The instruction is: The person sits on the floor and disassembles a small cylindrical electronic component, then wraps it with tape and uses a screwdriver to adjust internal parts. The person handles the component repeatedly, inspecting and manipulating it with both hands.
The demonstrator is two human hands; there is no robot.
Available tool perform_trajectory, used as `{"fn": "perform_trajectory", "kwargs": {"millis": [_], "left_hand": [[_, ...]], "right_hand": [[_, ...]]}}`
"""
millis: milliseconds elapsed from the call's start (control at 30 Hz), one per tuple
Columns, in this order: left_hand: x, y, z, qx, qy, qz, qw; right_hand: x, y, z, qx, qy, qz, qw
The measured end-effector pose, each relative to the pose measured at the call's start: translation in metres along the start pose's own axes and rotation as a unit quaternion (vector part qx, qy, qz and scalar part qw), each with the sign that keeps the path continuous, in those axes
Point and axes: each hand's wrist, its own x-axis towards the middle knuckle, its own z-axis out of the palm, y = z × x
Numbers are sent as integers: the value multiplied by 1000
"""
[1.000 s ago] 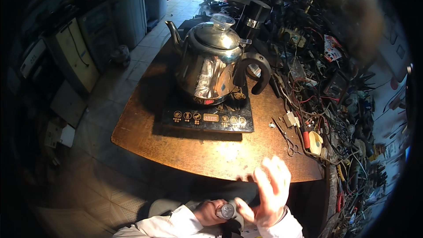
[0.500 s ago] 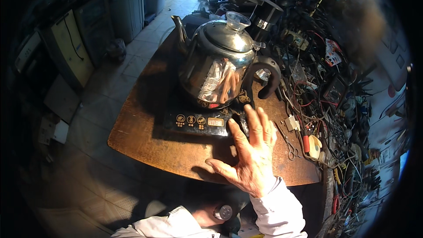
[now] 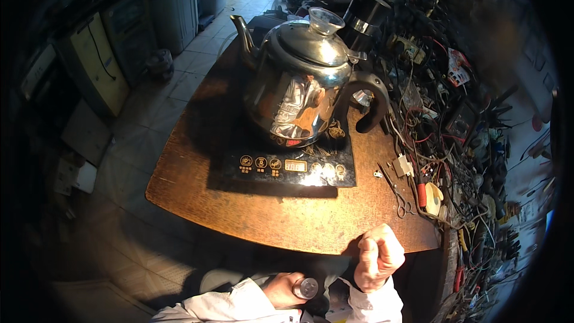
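My left hand (image 3: 281, 290) is closed round a dark cylinder with a round silver top (image 3: 306, 288), below the table edge. My right hand (image 3: 378, 254) is curled closed at the front edge of the wooden table (image 3: 263, 209); whether it holds anything is hidden. Beyond it sits a black induction cooker with a lit display (image 3: 297, 165), bearing a shiny steel kettle (image 3: 293, 84) with a black handle and a clear lid knob. Scissors (image 3: 399, 200) lie right of the cooker, beside a white plug (image 3: 403, 166).
A dense heap of cables, tools and parts (image 3: 460, 125) runs along the right, with a red-handled tool (image 3: 421, 194) near the scissors. A black arm on a column (image 3: 365, 18) stands behind the kettle. Appliances and panels (image 3: 95, 60) line the tiled floor (image 3: 191, 66) at left.
My right hand reached up onto the cooker's control panel with fingers spread, then drew back toward me and curled closed. My left hand stays round the cylinder.
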Motion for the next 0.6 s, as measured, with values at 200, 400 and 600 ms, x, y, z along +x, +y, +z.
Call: {"fn": "perform_trajectory", "kwargs": {"millis": [200, 400, 600], "left_hand": [[-1, 9, 4, 48, 64, 77, 994], [0, 7, 5, 83, 81, 92, 989], [1, 7, 10, 73, 89, 62, 991]], "right_hand": [[1, 3, -7, 156, 28, 103, 982], [-3, 6, -9, 161, 35, 106, 981], [0, -3, -9, 157, 35, 120, 980]]}}
